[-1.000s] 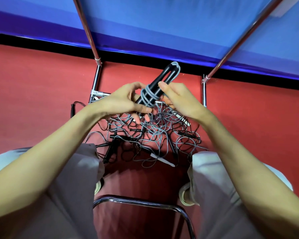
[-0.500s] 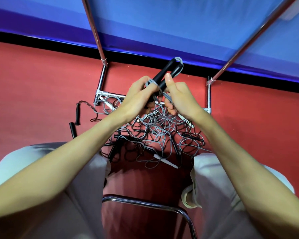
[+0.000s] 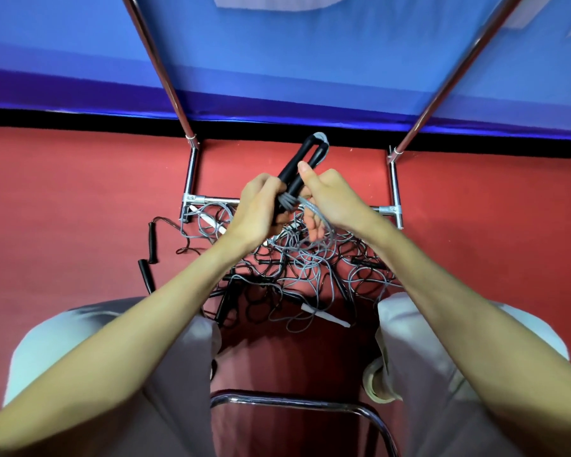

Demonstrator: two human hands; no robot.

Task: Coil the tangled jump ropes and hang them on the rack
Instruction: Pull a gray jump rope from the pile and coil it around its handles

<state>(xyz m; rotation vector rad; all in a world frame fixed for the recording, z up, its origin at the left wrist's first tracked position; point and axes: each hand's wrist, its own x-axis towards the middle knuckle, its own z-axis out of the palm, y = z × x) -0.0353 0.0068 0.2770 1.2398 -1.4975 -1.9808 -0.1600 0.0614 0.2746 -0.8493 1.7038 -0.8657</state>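
Coiling step underway: black handles gripped by left hand, grey cord pinched by right hand above floor tangle; next, prob. tuck end & hang on rack.

Red floor, blue wall — black baseboard, chrome chair frame

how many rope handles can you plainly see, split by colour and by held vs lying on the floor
held black handles: 2
loose black handles on the floor left of the tangle: 2
white handles on the floor: 2
total: 6
More black handles lie inside the tangle, too buried to count.
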